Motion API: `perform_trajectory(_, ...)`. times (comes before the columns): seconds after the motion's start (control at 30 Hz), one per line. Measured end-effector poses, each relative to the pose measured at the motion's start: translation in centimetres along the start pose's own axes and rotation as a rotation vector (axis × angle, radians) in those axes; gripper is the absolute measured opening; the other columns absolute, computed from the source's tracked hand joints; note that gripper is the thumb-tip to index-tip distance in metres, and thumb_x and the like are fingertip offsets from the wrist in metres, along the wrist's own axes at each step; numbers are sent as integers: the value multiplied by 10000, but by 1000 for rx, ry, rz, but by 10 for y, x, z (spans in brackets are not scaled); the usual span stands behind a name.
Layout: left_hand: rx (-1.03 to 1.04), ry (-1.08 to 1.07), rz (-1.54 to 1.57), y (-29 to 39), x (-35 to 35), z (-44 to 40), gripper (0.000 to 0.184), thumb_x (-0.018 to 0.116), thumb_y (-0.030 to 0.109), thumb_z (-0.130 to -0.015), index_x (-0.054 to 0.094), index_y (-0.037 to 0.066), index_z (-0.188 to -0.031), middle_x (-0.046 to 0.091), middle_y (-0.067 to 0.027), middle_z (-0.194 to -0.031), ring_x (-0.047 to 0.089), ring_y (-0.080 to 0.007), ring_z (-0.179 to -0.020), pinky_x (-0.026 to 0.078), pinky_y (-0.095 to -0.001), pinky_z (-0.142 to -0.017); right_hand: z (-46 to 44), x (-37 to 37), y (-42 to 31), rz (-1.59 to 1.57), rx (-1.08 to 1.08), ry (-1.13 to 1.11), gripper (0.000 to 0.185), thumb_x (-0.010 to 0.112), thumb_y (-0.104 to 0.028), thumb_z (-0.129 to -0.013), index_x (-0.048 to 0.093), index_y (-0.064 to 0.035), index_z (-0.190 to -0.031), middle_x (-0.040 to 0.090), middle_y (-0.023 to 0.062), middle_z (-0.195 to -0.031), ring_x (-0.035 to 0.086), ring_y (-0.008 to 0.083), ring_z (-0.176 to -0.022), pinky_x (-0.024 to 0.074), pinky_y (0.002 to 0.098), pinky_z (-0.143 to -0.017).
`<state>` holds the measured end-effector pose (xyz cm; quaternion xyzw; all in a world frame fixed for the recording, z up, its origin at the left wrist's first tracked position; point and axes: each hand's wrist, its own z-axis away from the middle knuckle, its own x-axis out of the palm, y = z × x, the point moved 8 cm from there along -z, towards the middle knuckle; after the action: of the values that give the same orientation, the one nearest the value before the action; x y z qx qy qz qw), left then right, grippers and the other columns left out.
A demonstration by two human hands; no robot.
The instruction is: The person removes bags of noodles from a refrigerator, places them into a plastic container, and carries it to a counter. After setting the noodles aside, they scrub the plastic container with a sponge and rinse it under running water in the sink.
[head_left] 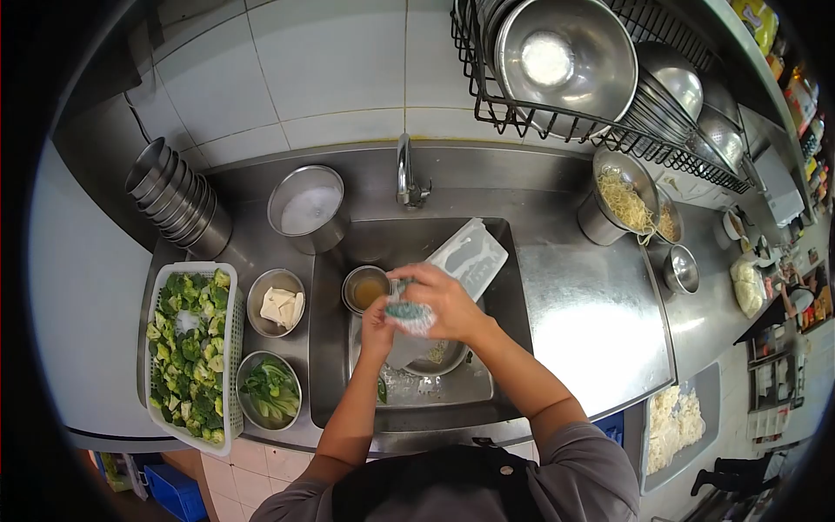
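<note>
Over the sink (417, 412), my right hand (445, 304) curls round a small crinkled item (409, 315), green and whitish, blurred, perhaps a plastic wrapper. My left hand (377, 331) meets it from the left, fingers pinched at its edge. Just behind my left hand is a small metal bowl (349, 298) of brownish liquid. Below both hands, partly hidden, sits a metal bowl (454, 358) with pale shreds at its bottom. A white plastic tray or lid (474, 258) leans at the sink's back right corner.
Left of the sink stand a basket (233, 365) of broccoli, a bowl (254, 306) of pale blocks and a bowl (246, 413) of leafy greens. Behind are a foamy pot (326, 235) and the tap (404, 170). A sprout-filled pot (598, 220) stands right, below a rack (522, 117).
</note>
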<state>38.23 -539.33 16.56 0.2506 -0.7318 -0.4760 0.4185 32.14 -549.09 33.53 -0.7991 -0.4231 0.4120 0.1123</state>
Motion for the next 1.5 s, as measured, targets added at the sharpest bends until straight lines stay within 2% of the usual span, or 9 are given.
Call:
perform_trajectory(0.1, -22, 98, -70, 8, -4, -1, 171, 703, 162, -817, 580, 46, -791, 549, 48, -759, 465, -34, -691, 370, -190, -614, 18, -4, 15, -74, -22, 23, 231, 756, -164, -697, 565, -43, -742, 571, 139, -1208, 530, 328, -1153, 401, 409, -990)
perform_trajectory(0.3, 19, 240, -173, 28, -8, 7, 323, 733, 254, -792, 506, 69, -657, 449, 85, -634, 377, -22, -600, 281, -203, -527, 41, -45, 115, -131, 525, 286, 166, 661, -99, -783, 584, -15, -902, 553, 163, -1248, 455, 285, -1248, 357, 380, -1024)
perform_trajectory(0.57, 38, 246, -88, 5, -24, 3, 283, 637, 296, -857, 563, 66, -712, 496, 78, -663, 413, -19, -615, 307, -189, -560, 20, 11, 13, -81, 86, -30, 337, 673, -147, -744, 652, -86, -1075, 577, 94, -1225, 450, 296, -1248, 283, 457, -1087)
perform_trajectory(0.8, 52, 331, 3, 36, -30, 12, 352, 676, 293, -803, 477, 90, -596, 437, 76, -606, 345, -25, -576, 240, -215, -520, 42, -53, 132, -2, 367, 95, 291, 652, -161, -762, 645, -17, -1015, 646, 142, -1054, 586, 256, -1072, 403, 361, -967)
perform_trajectory(0.9, 76, 238, 0, 44, -33, 16, 330, 647, 326, -821, 553, 56, -657, 521, 35, -655, 448, -58, -614, 330, -222, -567, 67, -55, 175, -556, 738, 140, 294, 604, -252, -790, 630, -18, -967, 635, 35, -891, 562, 113, -839, 436, 263, -779)
perform_trajectory(1.1, -406, 220, 227, -22, -91, 38, 408, 591, 416, -832, 657, 21, -910, 647, -32, -863, 582, -135, -841, 412, -281, -825, 58, -52, 154, -770, 659, 174, 281, 641, -276, -741, 605, -33, -878, 566, 7, -791, 527, 116, -742, 414, 251, -676)
perform_trajectory(1.2, -438, -265, -431, 36, -66, 22, 317, 730, 305, -734, 651, 10, -822, 625, 4, -761, 548, -105, -724, 428, -267, -679, 45, -28, 124, -587, 501, 71, 215, 642, -166, -702, 592, 2, -827, 549, 62, -793, 525, 152, -740, 414, 284, -665)
perform_trajectory(1.3, -345, -294, -869, 47, -28, 9, 287, 758, 273, -716, 651, 19, -796, 611, 15, -726, 511, -90, -636, 411, -273, -571, 9, -6, 50, -320, 243, -110, 223, 688, -142, -698, 598, -3, -846, 546, 113, -796, 556, 212, -750, 441, 313, -690)
perform_trajectory(1.5, -141, 4, -353, 26, -10, 12, 63, 604, 65, -841, 558, 43, -805, 544, 6, -659, 497, -52, -527, 402, -208, -463, 2, 17, 21, -378, 150, 1, 280, 771, -119, -676, 629, -35, -902, 616, 113, -949, 601, 255, -925, 483, 338, -796)
